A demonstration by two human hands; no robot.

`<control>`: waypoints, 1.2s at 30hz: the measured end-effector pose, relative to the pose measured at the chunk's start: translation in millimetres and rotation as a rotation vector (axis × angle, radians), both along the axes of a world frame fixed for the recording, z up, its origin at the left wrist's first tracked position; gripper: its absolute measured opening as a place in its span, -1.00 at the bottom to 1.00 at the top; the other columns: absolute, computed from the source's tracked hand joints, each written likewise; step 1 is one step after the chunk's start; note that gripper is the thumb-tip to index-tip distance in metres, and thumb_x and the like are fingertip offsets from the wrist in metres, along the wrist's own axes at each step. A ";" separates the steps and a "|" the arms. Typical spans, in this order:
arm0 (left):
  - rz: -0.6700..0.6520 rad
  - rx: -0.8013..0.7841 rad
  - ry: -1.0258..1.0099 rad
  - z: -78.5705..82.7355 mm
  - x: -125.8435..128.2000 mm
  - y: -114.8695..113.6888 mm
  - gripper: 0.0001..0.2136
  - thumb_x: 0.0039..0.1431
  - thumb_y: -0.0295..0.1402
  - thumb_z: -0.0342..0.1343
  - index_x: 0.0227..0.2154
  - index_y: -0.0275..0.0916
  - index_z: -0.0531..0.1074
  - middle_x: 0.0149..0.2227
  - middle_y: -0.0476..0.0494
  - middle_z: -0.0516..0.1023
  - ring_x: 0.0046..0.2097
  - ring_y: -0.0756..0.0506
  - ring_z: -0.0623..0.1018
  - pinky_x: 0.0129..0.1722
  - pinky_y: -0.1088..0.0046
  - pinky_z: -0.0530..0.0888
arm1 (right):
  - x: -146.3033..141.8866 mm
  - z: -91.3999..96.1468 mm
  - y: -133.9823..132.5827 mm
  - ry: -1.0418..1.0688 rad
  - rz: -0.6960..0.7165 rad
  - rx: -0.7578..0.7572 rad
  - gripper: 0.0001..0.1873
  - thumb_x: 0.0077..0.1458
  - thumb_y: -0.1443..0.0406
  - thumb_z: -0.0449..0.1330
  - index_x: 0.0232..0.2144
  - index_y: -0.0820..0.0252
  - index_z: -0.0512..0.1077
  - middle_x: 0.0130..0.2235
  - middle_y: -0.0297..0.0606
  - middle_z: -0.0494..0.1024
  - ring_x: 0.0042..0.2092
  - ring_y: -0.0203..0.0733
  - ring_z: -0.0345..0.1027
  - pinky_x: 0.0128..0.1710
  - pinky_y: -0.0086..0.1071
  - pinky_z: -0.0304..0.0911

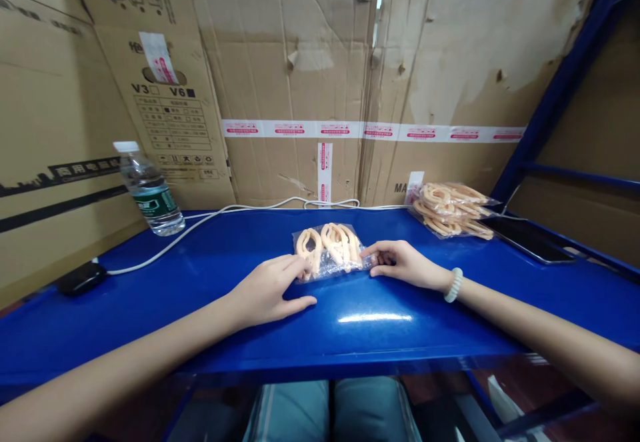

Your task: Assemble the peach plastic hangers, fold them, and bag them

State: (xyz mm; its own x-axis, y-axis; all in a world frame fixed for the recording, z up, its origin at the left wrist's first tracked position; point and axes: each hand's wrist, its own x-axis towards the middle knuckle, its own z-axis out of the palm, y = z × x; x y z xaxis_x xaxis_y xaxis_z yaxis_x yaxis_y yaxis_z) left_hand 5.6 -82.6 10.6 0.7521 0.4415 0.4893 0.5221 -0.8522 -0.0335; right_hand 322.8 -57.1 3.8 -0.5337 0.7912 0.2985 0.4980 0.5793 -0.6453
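Observation:
A small clear plastic bag [330, 249] with several pale orange rings inside lies flat in the middle of the blue shelf surface [360, 325]. My left hand [270, 289] rests on the surface with its fingers stretched out, fingertips touching the bag's left edge. My right hand [403, 263] pinches the bag's right edge between thumb and fingers; a white bead bracelet sits on that wrist.
A pile of filled bags of the same rings [453, 210] lies at the back right. A water bottle [149, 190] stands back left, a white cable [200, 222] runs to a black device [81, 277]. A dark phone [530, 239] lies at right. Cardboard walls stand behind.

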 end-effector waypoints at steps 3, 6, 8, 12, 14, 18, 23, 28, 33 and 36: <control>0.032 -0.042 -0.028 -2.7 -0.1 4.4 -0.95 0.27 -0.38 0.06 -0.29 -0.23 0.35 -0.35 -0.07 0.53 -0.33 -0.06 0.54 -0.34 0.46 0.48 | -1.0 -0.5 -0.1 -0.012 -0.012 0.039 -0.54 0.10 0.00 0.23 -0.15 0.26 0.55 -0.42 -0.28 0.49 -0.44 -0.25 0.31 -0.42 -0.37 0.27; 0.036 -0.037 -0.023 -4.1 0.9 6.0 -0.89 0.30 -0.45 -0.04 -0.30 -0.23 0.38 -0.38 -0.07 0.53 -0.36 -0.07 0.52 -0.35 0.45 0.45 | -3.2 0.9 -2.7 -0.028 -0.026 0.108 -0.65 0.18 0.07 0.19 -0.20 0.23 0.56 -0.40 -0.27 0.49 -0.40 -0.23 0.33 -0.38 -0.35 0.27; 0.039 -0.013 -0.017 -4.1 1.3 5.1 -0.83 0.32 -0.46 -0.08 -0.31 -0.24 0.41 -0.40 -0.11 0.52 -0.36 -0.10 0.50 -0.34 0.41 0.43 | -5.2 2.5 -5.2 -0.033 -0.027 0.162 -0.71 0.21 0.13 0.16 -0.24 0.21 0.56 -0.39 -0.26 0.48 -0.39 -0.21 0.33 -0.35 -0.33 0.26; 0.057 0.027 -0.076 0.4 0.5 2.9 -0.79 0.34 -0.45 -0.10 -0.33 -0.25 0.43 -0.38 -0.16 0.50 -0.32 -0.15 0.46 -0.26 0.32 0.41 | -10.7 7.0 -10.6 0.016 -0.052 0.288 -0.73 0.27 0.18 0.10 -0.33 0.18 0.53 -0.36 -0.22 0.44 -0.32 -0.17 0.32 -0.26 -0.28 0.26; 0.067 0.030 -0.144 5.4 0.5 1.7 -0.81 0.35 -0.46 -0.11 -0.32 -0.25 0.40 -0.34 -0.16 0.48 -0.27 -0.13 0.45 -0.22 0.32 0.41 | -14.7 10.3 -13.9 0.073 -0.089 0.361 -0.74 0.29 0.19 0.07 -0.34 0.17 0.49 -0.30 -0.19 0.40 -0.26 -0.13 0.30 -0.19 -0.24 0.25; 0.093 0.014 -0.312 17.6 2.9 -3.8 -0.83 0.35 -0.50 -0.18 -0.31 -0.23 0.28 -0.28 -0.13 0.42 -0.24 -0.08 0.44 -0.19 0.40 0.41 | -28.0 20.4 -22.0 0.195 -0.132 0.457 -0.77 0.31 0.23 0.02 -0.37 0.15 0.37 -0.24 -0.17 0.40 -0.19 -0.12 0.29 -0.13 -0.24 0.22; 0.231 -0.010 -0.536 33.6 -3.0 -12.9 -0.82 0.37 -0.45 -0.25 -0.33 -0.19 0.21 -0.36 -0.05 0.39 -0.33 -0.05 0.43 -0.29 0.44 0.40 | -58.3 43.2 -26.4 0.319 -0.171 0.458 -0.76 0.31 0.22 -0.01 -0.41 0.13 0.28 -0.44 -0.32 0.36 -0.40 -0.22 0.24 -0.33 -0.33 0.20; 0.566 -0.145 -0.668 57.0 -33.8 13.9 -0.77 0.38 -0.32 -0.24 -0.34 -0.20 0.27 -0.37 -0.03 0.43 -0.28 -0.09 0.48 -0.28 0.41 0.45 | -109.5 59.0 11.2 0.365 -0.167 0.282 -0.81 0.32 0.24 -0.02 -0.24 0.17 0.36 -0.44 -0.34 0.41 -0.44 -0.28 0.27 -0.45 -0.40 0.23; 0.780 -0.275 -0.498 64.5 -75.1 73.7 -0.77 0.33 -0.27 0.09 -0.07 -0.31 0.42 -0.10 -0.16 0.52 -0.15 -0.14 0.56 -0.16 0.22 0.54 | -161.8 41.2 83.1 0.246 -0.162 0.027 -0.71 0.30 0.20 0.13 -0.02 0.24 0.38 -0.16 -0.23 0.51 -0.29 -0.24 0.44 -0.32 -0.30 0.42; 0.862 -0.301 -0.357 51.7 -90.5 89.5 -0.71 0.31 -0.29 0.13 0.04 -0.26 0.38 0.04 -0.21 0.47 -0.05 -0.18 0.54 -0.10 0.15 0.53 | -171.9 26.4 110.1 0.141 -0.151 -0.016 -0.67 0.26 0.20 0.17 0.02 0.21 0.38 0.02 -0.16 0.47 -0.09 -0.12 0.44 -0.13 -0.15 0.42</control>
State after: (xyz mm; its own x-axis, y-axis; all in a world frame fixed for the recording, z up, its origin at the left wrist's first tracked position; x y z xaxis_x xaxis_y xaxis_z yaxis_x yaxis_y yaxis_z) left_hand -84.8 6.8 62.3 -0.0571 0.9137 0.4024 0.9069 -0.1211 0.4037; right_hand 151.0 53.0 30.2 -0.3623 0.8644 0.3487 0.4825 0.4940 -0.7233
